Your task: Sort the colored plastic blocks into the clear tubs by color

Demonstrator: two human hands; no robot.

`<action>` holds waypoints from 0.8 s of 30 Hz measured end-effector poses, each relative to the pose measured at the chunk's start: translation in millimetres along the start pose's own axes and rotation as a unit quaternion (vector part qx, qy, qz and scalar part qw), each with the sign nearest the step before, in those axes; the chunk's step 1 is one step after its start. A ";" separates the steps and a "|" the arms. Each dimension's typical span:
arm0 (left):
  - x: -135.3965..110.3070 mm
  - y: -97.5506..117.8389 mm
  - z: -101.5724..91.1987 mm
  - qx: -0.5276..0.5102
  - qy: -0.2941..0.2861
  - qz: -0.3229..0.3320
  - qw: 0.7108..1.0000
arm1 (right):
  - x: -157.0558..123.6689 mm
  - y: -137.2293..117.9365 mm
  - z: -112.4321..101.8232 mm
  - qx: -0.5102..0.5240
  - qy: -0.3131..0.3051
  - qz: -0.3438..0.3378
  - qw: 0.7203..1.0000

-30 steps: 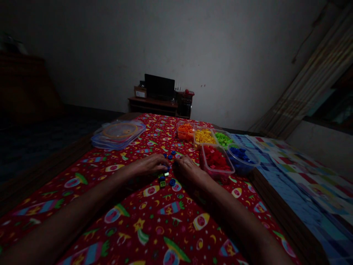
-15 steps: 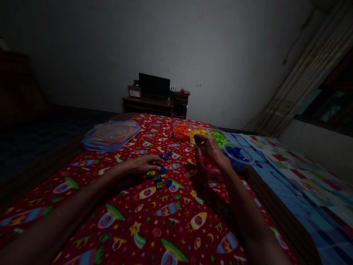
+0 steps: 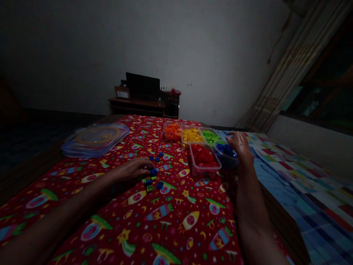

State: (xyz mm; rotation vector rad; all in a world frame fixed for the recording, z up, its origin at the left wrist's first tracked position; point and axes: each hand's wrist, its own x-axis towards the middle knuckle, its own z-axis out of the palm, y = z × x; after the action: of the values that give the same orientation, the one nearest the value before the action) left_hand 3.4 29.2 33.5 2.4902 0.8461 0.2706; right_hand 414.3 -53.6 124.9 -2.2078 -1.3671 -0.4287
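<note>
My left hand [image 3: 138, 167] rests over the cloth with thumb and fingers apart. Its fingertips are beside a blue piece [image 3: 153, 172] in a small cluster of green and blue toy pieces; whether they touch is unclear. A green block [image 3: 149, 188] lies at the near end of that cluster. Several loose blue round pieces [image 3: 160, 185] are scattered around it. My right hand [image 3: 239, 144] hovers above the right rim of the round tub of blue pieces [image 3: 226, 150], thumb and forefinger apart, and I see nothing between them. Its other fingers are partly hidden.
Left of the round tub is a clear box of red pieces [image 3: 204, 170]. Behind stand boxes of orange [image 3: 173, 131], yellow [image 3: 192, 135] and green pieces [image 3: 210, 137]. Stacked plastic lids [image 3: 95, 141] lie at left on the red patterned cloth [image 3: 171, 235].
My right hand has moved right, from in front of the yellow box to the blue tub. The dark blue thing it held no longer shows. The view has turned slightly right.
</note>
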 end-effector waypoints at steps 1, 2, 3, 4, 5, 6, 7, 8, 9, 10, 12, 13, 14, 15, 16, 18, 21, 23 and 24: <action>0.5 -1.4 0.2 -0.006 0.002 -0.005 1.000 | -1.2 -9.7 -2.8 0.011 0.021 -0.014 1.000; 1.0 -2.9 0.5 -0.015 0.004 -0.011 1.000 | -4.0 -22.9 -4.7 0.026 0.035 -0.035 0.998; 1.5 -4.4 0.7 -0.025 0.008 -0.018 0.999 | -8.7 -39.1 -5.2 0.045 0.039 -0.065 0.996; 2.0 -5.8 0.8 -0.034 0.013 -0.030 0.999 | -15.9 -57.6 -4.1 0.065 0.031 -0.106 0.992; 2.3 -7.0 0.8 -0.038 0.016 -0.045 0.998 | -25.5 -77.4 -1.2 0.087 0.011 -0.159 0.983; 2.6 -8.0 0.8 -0.039 0.019 -0.060 0.997 | -37.3 -97.3 3.6 0.107 -0.023 -0.223 0.969; 2.7 -8.9 0.7 -0.036 0.024 -0.072 0.996 | -50.6 -116.2 9.8 0.122 -0.068 -0.285 0.948; 2.8 -9.7 0.6 -0.033 0.030 -0.081 0.996 | -64.7 -133.2 17.1 0.134 -0.113 -0.339 0.924; 2.8 -10.5 0.4 -0.032 0.038 -0.086 0.995 | -78.5 -147.4 25.2 0.147 -0.155 -0.389 0.896; 2.7 -11.4 0.1 -0.034 0.047 -0.088 0.994 | -91.1 -158.5 33.5 0.156 -0.182 -0.424 0.873; 2.5 -14.1 -0.2 -0.045 0.064 -0.089 0.993 | -110.2 -171.5 49.8 0.173 -0.213 -0.466 0.841; 2.4 -16.0 -0.1 -0.051 0.070 -0.088 0.992 | -116.1 -174.2 57.4 0.178 -0.223 -0.479 0.830; 2.4 -18.2 0.1 -0.056 0.076 -0.088 0.992 | -120.0 -175.2 64.3 0.180 -0.232 -0.490 0.821; 2.4 -20.8 0.6 -0.061 0.082 -0.089 0.991 | -122.1 -175.2 70.5 0.181 -0.244 -0.501 0.811; 2.6 -23.5 1.4 -0.068 0.088 -0.090 0.990 | -123.2 -174.7 76.0 0.183 -0.257 -0.512 0.799; 3.1 -29.3 3.4 -0.097 0.090 -0.092 0.987 | -124.0 -173.5 84.5 0.192 -0.281 -0.530 0.777; 2.6 -36.0 5.5 -0.162 0.093 -0.087 0.979 | -124.5 -171.4 91.7 0.195 -0.278 -0.518 0.785; 0.4 -38.1 5.6 -0.196 0.099 -0.084 0.972 | -122.2 -169.4 94.6 0.191 -0.250 -0.488 0.814; -1.3 -38.5 5.7 -0.211 0.107 -0.084 0.968 | -119.4 -168.4 96.0 0.192 -0.227 -0.472 0.830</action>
State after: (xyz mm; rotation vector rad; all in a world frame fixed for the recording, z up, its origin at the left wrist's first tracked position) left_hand -15.7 52.7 8.9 2.0057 0.9646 0.6019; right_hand 210.6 -25.1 27.3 -1.2005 -2.5135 0.0885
